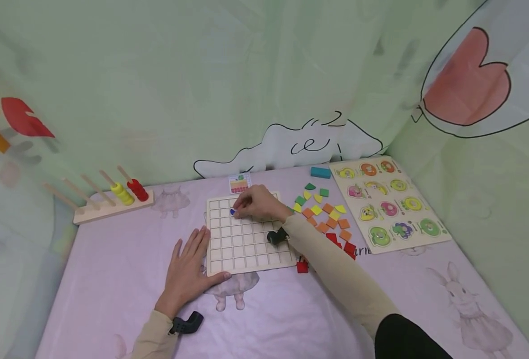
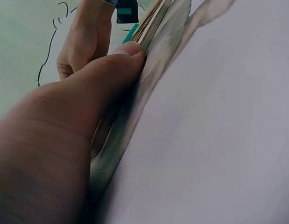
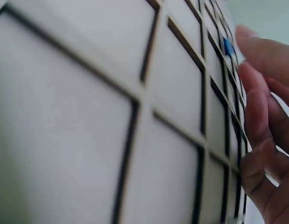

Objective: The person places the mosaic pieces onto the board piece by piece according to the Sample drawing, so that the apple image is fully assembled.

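Observation:
A wooden grid board [image 1: 251, 244] lies on the table with its square cells facing up. My right hand [image 1: 257, 203] reaches over its upper part, thumb and fingers bent together around a small blue piece [image 1: 232, 212]. In the right wrist view the blue piece [image 3: 228, 46] shows right at the fingertips, close over the cells; its shape is mostly hidden. My left hand [image 1: 188, 267] rests flat at the board's left side, fingers spread. Its thumb [image 2: 121, 56] touches the board's near edge in the left wrist view.
Loose green, yellow, orange and red tiles [image 1: 322, 227] lie right of the board. Beyond them is a fruit puzzle board [image 1: 381, 202], with a teal block [image 1: 320, 172] near its far corner. A small pattern card [image 1: 239, 183] sits behind the grid. A bead-peg stand [image 1: 107, 212] stands far left.

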Motion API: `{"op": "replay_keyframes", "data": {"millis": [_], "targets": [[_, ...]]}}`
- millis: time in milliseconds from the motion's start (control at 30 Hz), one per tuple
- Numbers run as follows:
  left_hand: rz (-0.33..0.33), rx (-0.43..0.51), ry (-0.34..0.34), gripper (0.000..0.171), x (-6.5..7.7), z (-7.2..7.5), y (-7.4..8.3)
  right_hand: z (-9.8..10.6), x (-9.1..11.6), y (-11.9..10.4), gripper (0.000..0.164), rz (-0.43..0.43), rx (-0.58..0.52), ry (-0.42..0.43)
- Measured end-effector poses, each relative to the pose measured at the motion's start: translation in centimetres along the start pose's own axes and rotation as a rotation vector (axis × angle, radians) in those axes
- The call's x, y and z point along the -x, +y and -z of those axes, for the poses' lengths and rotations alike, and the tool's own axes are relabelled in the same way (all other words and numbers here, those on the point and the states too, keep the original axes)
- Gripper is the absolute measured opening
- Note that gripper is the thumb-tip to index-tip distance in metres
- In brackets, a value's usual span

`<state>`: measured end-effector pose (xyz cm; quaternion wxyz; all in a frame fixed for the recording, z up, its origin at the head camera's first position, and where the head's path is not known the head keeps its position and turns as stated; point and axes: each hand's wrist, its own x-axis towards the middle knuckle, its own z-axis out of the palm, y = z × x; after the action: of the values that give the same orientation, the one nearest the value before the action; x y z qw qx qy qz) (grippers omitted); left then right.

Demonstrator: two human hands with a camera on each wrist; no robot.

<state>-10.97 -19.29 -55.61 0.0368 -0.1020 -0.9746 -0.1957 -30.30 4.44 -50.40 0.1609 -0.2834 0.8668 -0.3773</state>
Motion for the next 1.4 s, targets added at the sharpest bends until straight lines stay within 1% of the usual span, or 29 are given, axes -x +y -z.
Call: {"op": "replay_keyframes", "data": {"millis": [67,167,300,400,467,533,567,633,733,900,1000,1100,1167,1233,1333,1400], "targets": [[-0.001,0.012,-0.002,0.125,0.0,-0.2,0.1,0.9,0.5,0.6,0.013,-0.015,-0.001,0.032],[-0.003,0.015,-0.005,0.125,-0.1,-0.3,0.2,3.0,1.8,1.6,0.017,-0.077,0.027,0.108],[-0.005,-0.001,-0.002,0.125,0.0,-0.2,0.1,6.6,3.8,3.4,0.026,-0.196,0.075,0.193],[-0.005,-0.003,0.000,0.125,0.0,0.0,0.0,9.0,5.2,4.8,0.034,-0.297,0.093,0.220],[-0.002,-0.002,0.000,0.125,0.1,0.0,0.0,10.3,5.8,5.7,0.037,-0.357,0.123,0.222],[0.000,-0.002,-0.001,0.125,0.1,0.0,0.0,11.3,6.3,6.4,0.038,-0.402,0.156,0.216],[0.000,-0.005,0.001,0.125,0.1,0.0,0.0,11.7,6.5,6.8,0.038,-0.406,0.179,0.210],[-0.001,-0.008,0.005,0.125,0.1,-0.1,0.0,12.2,6.7,7.5,0.037,-0.419,0.211,0.192],[-0.001,-0.008,0.008,0.125,0.1,-0.1,0.0,12.4,7.0,8.4,0.031,-0.418,0.224,0.168],[0.004,-0.015,0.004,0.125,0.1,0.0,0.1,12.2,7.3,9.3,0.022,-0.413,0.255,0.176],[0.007,-0.018,0.003,0.125,0.2,0.0,0.1,12.2,7.5,9.3,0.022,-0.428,0.282,0.184],[0.009,-0.018,0.005,0.125,0.2,0.0,0.1,12.2,7.6,9.4,0.026,-0.444,0.291,0.183],[0.011,-0.018,0.006,0.125,0.2,0.0,0.1,12.2,7.8,9.4,0.029,-0.449,0.268,0.191],[0.013,-0.018,0.005,0.125,0.2,0.0,0.1,12.2,8.0,9.2,0.032,-0.434,0.218,0.218],[0.019,-0.016,0.005,0.125,0.1,0.0,0.2,11.9,8.2,8.9,0.035,-0.400,0.107,0.295],[0.021,-0.013,0.006,0.125,0.1,0.0,0.2,11.6,8.1,8.6,0.034,-0.367,0.026,0.360]]}}
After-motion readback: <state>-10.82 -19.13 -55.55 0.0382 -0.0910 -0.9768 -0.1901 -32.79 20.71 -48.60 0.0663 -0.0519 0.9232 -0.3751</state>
